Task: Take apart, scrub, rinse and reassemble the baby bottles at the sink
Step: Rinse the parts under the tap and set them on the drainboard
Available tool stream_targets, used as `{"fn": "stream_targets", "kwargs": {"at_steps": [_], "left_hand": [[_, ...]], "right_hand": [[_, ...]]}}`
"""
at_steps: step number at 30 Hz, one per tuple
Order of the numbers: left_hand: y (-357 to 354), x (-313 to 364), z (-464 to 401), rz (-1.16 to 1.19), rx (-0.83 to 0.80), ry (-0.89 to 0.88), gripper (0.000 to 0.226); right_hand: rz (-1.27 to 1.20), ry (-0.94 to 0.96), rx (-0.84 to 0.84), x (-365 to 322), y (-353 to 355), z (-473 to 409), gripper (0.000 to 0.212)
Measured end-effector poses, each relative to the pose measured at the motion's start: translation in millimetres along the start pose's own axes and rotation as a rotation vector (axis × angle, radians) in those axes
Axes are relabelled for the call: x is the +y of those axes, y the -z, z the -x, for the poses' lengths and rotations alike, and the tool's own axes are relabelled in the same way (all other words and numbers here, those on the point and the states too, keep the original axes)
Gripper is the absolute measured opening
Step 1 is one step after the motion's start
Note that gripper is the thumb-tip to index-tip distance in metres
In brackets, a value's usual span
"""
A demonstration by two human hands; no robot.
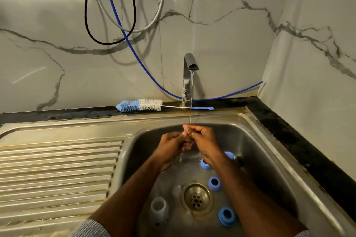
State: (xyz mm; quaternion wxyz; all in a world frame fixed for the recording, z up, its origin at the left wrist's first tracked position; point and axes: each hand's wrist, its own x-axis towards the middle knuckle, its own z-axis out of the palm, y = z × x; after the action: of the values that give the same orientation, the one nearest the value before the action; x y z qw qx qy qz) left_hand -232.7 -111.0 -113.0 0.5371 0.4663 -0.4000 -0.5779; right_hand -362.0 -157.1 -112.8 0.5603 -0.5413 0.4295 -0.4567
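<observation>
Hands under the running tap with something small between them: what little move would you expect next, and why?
Probably turning the small clear piece over in the stream. Both the left hand and the right hand pinch it right where the water from the tap lands, so it looks mid-rinse. Blue rings and a bottle wait in the sink.

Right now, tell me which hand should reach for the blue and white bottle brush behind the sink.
Left, probably. The blue and white bottle brush lies on the ledge left of the steel tap, on the left hand side. The right hand would have to cross the running water.
</observation>
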Motion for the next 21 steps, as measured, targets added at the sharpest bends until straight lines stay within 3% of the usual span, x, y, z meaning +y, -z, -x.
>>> {"fn": "stream_targets", "kwargs": {"at_steps": [4,9,14,17,21], "left_hand": [[0.4,8.7,3.5,0.18,-0.073,0.125,0.037],[-4.8,7.6,3.8,0.303,-0.035,0.114,0.03],[-4.8,3.6,1.9,0.301,-0.006,0.063,0.028],[-4.0,3.9,-0.3,0.272,0.068,0.039,0.026],[0.9,4.8,-1.1,0.263,0.128,0.041,0.023]], "right_hand": [[-0.092,-0.032,-0.169,3.2,6.2,-1.8,0.021],[-0.152,-0.027,0.066,-5.0,-0.2,-0.2,0.013],[-0.18,-0.075,0.185,-3.5,-1.4,-1.2,0.013],[-0.135,-0.061,0.106,-4.1,-0.3,-2.8,0.009],[-0.136,-0.051,-0.065,-3.0,1.2,-3.5,0.02]]}}
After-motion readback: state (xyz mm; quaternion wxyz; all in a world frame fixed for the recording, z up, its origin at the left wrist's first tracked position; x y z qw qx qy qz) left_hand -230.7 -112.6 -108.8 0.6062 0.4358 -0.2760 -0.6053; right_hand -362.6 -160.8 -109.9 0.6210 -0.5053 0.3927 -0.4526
